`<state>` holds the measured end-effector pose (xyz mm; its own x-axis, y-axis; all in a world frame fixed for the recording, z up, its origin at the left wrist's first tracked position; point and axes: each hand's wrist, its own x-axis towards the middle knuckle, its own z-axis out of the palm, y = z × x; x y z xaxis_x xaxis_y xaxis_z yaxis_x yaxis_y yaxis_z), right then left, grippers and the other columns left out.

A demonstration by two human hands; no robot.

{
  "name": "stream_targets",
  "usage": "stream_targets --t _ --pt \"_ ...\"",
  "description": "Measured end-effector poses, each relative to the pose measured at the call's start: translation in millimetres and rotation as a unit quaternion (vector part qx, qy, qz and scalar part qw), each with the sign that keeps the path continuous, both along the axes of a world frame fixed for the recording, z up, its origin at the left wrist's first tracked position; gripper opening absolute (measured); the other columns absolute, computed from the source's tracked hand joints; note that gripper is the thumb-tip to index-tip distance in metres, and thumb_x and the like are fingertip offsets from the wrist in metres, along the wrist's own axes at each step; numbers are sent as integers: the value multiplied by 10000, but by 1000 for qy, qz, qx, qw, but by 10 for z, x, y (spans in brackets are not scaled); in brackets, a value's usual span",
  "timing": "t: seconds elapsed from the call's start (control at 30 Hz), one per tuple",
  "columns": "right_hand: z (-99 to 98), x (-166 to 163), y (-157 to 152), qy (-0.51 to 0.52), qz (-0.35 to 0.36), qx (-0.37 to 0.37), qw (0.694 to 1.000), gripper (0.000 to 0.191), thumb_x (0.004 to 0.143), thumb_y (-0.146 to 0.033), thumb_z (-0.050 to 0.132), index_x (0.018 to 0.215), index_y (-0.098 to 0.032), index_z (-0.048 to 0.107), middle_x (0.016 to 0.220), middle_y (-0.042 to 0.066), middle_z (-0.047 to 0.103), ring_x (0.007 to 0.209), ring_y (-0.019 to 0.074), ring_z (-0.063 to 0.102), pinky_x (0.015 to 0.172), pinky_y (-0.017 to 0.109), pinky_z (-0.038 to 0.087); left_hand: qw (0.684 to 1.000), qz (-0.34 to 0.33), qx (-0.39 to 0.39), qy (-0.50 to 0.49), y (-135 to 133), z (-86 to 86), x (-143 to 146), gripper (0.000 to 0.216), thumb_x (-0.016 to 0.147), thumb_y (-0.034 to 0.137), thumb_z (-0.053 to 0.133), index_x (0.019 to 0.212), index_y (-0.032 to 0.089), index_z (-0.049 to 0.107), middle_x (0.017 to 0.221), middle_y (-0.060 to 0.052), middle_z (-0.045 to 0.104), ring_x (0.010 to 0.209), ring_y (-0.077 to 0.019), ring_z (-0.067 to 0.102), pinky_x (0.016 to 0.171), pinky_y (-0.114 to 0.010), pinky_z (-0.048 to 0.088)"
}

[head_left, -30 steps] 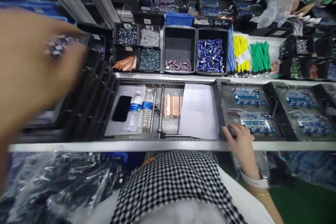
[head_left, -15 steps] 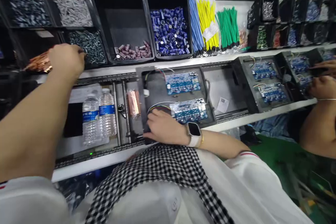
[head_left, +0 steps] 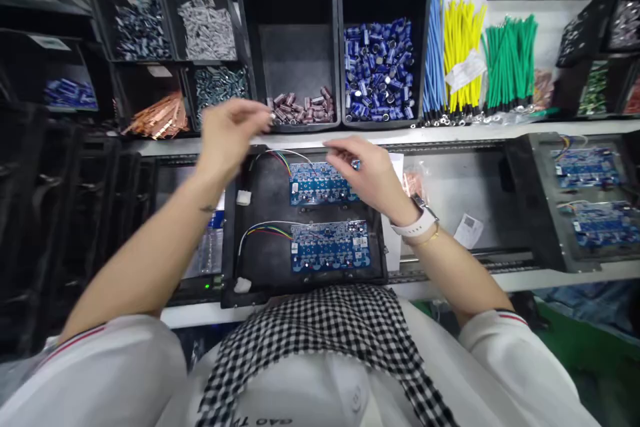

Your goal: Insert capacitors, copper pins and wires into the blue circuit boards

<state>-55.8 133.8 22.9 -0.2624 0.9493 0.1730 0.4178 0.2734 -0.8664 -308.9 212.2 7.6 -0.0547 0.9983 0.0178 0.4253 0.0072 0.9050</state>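
Observation:
My left hand [head_left: 231, 137] is raised over the tray's upper left corner, in front of the bin of brown capacitors [head_left: 303, 107]. Its fingers are pinched together; a small pale speck shows at the tips, too blurred to name. My right hand [head_left: 373, 177], wearing a watch [head_left: 420, 213], hovers above the right end of the upper blue circuit board [head_left: 317, 183], thumb and index finger apart. A second circuit board [head_left: 330, 247] lies below it in the dark tray [head_left: 265, 253]. Coloured wires [head_left: 265, 227] run from the boards to white connectors [head_left: 243, 197].
Behind stand bins of copper strips [head_left: 163, 117], screws [head_left: 220, 83] and blue capacitors [head_left: 380, 70]. Yellow cables [head_left: 460, 47] and green cables [head_left: 510, 63] lie to their right. Another tray [head_left: 540, 213] with boards sits further right on the rail. Dark trays [head_left: 50, 213] stand upright at left.
The tray has moved left along the rail, now covering most of the bottles. My left hand has come right from the screw and copper strip bins; my right hand has left the tray's left side.

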Motion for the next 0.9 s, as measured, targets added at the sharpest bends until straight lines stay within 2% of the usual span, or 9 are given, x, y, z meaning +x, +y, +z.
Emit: stream_targets --t 0.1,0.2,0.27,0.37,0.47,0.53,0.6,0.73,0.9 --pt "19 -165 109 30 -6 43 999 248 936 -208 587 1162 -252 679 1091 25 684 969 153 638 942 347 512 966 -63 -129 -213 -323 22 404 139 781 238 725 899 165 720 800 -22 685 688 -112 605 734 -268 518" --pt "-9 -193 88 16 -13 84 996 176 949 -224 580 1064 -268 706 1068 6 704 1025 157 640 964 353 510 922 -78 -207 -318 -497 62 598 93 748 214 756 820 169 718 754 -8 660 666 -94 598 713 -236 511" --pt "-28 -146 35 -4 -29 99 995 124 937 -238 607 1004 -264 708 1000 -3 715 974 159 652 924 354 527 915 -83 -206 -336 -530 67 679 95 743 213 772 796 157 717 739 -11 659 648 -87 589 684 -220 501" --pt "-36 -29 -45 -47 -53 103 992 84 911 -204 638 955 -247 694 923 -12 708 877 152 659 835 331 545 936 -86 -157 -302 -534 45 831 90 748 188 784 783 138 719 759 -33 687 655 -93 596 660 -213 492" --pt "-95 148 -65 -81 -71 78 991 159 915 -161 605 1016 -256 684 962 -13 715 887 155 675 831 335 549 956 -75 -126 -253 -528 19 978 54 769 136 764 783 139 712 789 -37 703 692 -105 621 680 -212 504" --pt "-214 305 -38 -86 -81 50 992 186 917 -162 595 1040 -263 691 1001 -9 725 930 166 687 861 353 548 956 -71 -132 -253 -517 -5 1020 26 804 127 730 817 142 714 772 -28 689 674 -102 623 668 -208 508" --pt "-377 467 7 -69 -90 9 993 167 916 -169 594 1017 -248 702 966 -5 737 913 171 703 846 354 553 940 -80 -170 -285 -501 -38 1012 58 848 125 679 886 135 721 769 -27 673 656 -95 623 649 -201 507" --pt "-622 653 98 -39 -78 -65 994 128 920 -182 585 1002 -216 678 851 -13 732 788 151 708 751 321 558 885 -95 -278 -361 -475 -102 938 125 897 95 589 915 119 711 784 -33 647 682 -88 628 647 -183 503" --pt "-665 636 163 -138 -50 -8 989 115 869 -142 640 840 -225 714 946 8 684 935 168 646 882 357 532 843 -85 -333 -414 -454 -131 903 160 932 68 518 895 118 665 748 -26 625 666 -87 607 613 -181 491"
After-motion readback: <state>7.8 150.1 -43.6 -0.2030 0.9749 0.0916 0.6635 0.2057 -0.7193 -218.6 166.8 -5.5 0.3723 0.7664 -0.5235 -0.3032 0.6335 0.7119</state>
